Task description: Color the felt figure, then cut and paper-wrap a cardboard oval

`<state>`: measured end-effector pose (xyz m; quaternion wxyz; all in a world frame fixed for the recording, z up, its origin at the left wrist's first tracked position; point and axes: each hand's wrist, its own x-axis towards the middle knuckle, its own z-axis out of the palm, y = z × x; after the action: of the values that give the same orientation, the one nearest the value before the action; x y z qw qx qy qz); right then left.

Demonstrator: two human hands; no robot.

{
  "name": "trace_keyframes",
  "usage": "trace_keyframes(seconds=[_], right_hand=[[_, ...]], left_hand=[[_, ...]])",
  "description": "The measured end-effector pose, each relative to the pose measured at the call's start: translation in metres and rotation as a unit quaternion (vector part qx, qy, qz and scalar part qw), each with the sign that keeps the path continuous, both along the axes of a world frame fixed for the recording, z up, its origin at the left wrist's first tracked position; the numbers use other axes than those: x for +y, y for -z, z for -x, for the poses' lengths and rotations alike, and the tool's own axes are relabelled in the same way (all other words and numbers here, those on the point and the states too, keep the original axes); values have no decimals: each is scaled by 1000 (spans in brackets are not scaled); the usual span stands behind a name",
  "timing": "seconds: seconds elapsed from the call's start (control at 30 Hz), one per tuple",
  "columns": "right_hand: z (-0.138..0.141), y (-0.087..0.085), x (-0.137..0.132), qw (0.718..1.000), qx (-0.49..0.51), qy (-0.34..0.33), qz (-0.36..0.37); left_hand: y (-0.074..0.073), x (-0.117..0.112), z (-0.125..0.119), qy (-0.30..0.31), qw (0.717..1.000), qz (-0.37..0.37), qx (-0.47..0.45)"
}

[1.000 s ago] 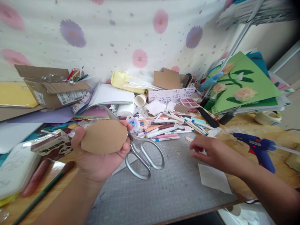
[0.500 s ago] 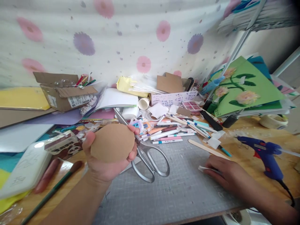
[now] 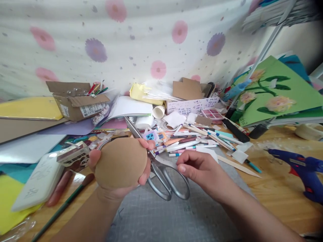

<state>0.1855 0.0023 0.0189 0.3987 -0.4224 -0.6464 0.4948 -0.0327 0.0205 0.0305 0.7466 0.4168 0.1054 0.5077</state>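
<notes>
My left hand point(image 3: 113, 195) grips a round brown cardboard disc point(image 3: 121, 163) by its edges, thumb on the left and fingers around the right side. Just behind those fingers are metal scissors point(image 3: 168, 181), blades pointing away to the upper left and handle loops towards me; I cannot tell whether the hand touches them. My right hand point(image 3: 204, 171) is beside the handle loops, its fingers loosely curled, with nothing visible between thumb and fingertips. Partly hidden behind its knuckles is a piece of white paper point(image 3: 208, 153).
A grey cutting mat point(image 3: 151, 222) covers the front of the table. Many markers point(image 3: 181, 148) lie behind the hands. On the right are a wooden stick point(image 3: 238, 166) and a blue glue gun point(image 3: 295, 168); on the left, a paintbrush point(image 3: 60, 210) and a small carton point(image 3: 73, 156).
My right hand has moved left and away from me, from the mat's right side to the scissors handles. The white paper now shows behind that hand. My left hand keeps the disc.
</notes>
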Motion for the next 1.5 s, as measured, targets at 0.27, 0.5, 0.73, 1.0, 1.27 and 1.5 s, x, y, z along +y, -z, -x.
trace_keyframes(seconds=[0.27,0.5,0.73,1.0,1.27,1.5], right_hand=[[-6,9,3,968,-71,167,-173],[14,-5,3,904,-191,93,-371],[31,6,6,863,-266,107,-416],[24,5,11,868,-225,125,-424],[7,-13,5,958,285,-5,-41],[6,-15,-2,971,10,104,-215]], left_hand=[[-3,-4,-7,-52,996,75,-18],[-1,-8,-14,-53,994,81,-49],[-1,-12,-16,-40,992,100,-67],[-2,-15,-17,-11,995,79,-62],[-3,-15,-16,31,995,80,-52],[1,-17,-17,27,995,76,-58]])
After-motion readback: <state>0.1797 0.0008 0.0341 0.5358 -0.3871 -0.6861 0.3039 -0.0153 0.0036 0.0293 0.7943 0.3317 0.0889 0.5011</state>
